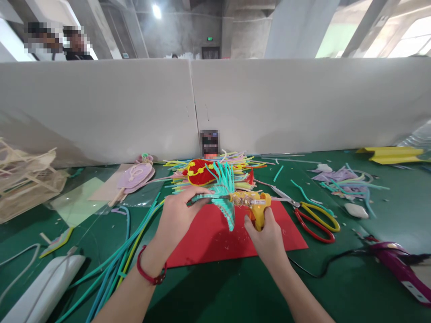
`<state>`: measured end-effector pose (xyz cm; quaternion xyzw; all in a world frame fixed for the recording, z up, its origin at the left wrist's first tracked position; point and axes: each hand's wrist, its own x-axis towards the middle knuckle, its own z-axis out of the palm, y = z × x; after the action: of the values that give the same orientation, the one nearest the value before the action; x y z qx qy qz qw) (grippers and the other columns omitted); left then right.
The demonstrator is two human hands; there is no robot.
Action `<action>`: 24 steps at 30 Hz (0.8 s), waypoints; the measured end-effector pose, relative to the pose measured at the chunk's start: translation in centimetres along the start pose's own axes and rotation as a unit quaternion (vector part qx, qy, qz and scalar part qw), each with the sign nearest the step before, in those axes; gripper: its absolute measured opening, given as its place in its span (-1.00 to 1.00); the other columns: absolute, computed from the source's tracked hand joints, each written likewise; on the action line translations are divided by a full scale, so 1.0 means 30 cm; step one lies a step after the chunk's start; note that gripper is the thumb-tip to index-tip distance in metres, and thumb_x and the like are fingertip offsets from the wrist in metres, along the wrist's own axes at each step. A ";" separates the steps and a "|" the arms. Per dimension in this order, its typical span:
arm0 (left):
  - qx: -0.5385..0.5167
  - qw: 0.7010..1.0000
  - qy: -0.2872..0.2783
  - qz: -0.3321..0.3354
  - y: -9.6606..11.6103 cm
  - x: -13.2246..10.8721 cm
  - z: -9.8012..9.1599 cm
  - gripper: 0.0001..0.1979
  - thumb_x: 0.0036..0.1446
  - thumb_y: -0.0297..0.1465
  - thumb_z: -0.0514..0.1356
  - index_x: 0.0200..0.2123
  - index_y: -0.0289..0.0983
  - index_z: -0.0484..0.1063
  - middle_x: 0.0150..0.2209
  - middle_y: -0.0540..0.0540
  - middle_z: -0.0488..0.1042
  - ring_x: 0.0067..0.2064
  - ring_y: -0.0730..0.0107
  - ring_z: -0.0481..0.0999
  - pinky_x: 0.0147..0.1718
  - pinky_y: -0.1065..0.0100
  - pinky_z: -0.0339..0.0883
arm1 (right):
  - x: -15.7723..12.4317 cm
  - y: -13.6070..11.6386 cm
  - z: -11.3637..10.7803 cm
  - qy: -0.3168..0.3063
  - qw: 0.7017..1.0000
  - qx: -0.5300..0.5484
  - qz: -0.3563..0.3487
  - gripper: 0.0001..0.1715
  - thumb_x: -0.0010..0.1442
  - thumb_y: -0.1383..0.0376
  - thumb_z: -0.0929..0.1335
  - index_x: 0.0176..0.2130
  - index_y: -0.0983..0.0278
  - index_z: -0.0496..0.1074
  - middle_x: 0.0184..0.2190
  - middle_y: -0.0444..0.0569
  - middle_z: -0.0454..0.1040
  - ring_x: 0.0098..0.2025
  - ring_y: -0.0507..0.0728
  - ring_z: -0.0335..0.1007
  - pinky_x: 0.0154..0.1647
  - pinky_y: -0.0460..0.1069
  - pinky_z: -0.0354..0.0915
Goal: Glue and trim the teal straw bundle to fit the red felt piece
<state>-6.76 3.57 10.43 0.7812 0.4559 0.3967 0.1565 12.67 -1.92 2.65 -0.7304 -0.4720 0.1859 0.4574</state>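
My left hand is closed around a teal pipe-cleaner craft piece with fringed strands, holding it just above a red sheet on the green table. My right hand grips a yellow hot glue gun, its nozzle pointing left and touching the teal piece. A red band circles my left wrist. Behind the hands lies a red padded shape with yellow trim on a pile of coloured pipe cleaners.
Scissors with red and yellow handles lie right of the red sheet. A purple tool with a black cord sits at far right. Long teal and yellow strands trail at left. A white partition closes off the table's back. Two people stand beyond it.
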 end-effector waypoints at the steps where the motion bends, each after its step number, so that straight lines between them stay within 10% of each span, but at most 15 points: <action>1: 0.002 1.000 0.002 0.001 0.000 0.000 0.000 -0.90 0.11 -0.43 0.21 -0.32 -0.13 0.52 -0.30 0.10 0.60 -0.25 0.40 0.57 -0.23 0.48 0.37 | 0.000 0.000 0.000 -0.001 1.000 -0.002 0.003 -0.71 -0.04 0.08 0.27 -0.44 0.15 0.06 -0.68 -0.26 0.20 -0.70 0.02 0.08 -0.68 -0.08 0.02; 24: 0.001 0.999 0.042 0.018 0.001 -0.001 0.006 -0.89 0.11 -0.36 0.19 -0.34 -0.16 0.53 -0.35 0.05 0.60 -0.35 0.38 0.56 -0.31 0.45 0.40 | -0.002 -0.002 0.000 -0.006 1.000 0.017 -0.004 -0.72 -0.03 0.08 0.26 -0.42 0.15 0.07 -0.69 -0.27 0.17 -0.70 0.02 0.06 -0.68 -0.09 -0.01</action>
<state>-6.61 3.56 10.33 0.7720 0.4487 0.4314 0.1291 12.61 -1.95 2.68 -0.7193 -0.4749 0.1965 0.4674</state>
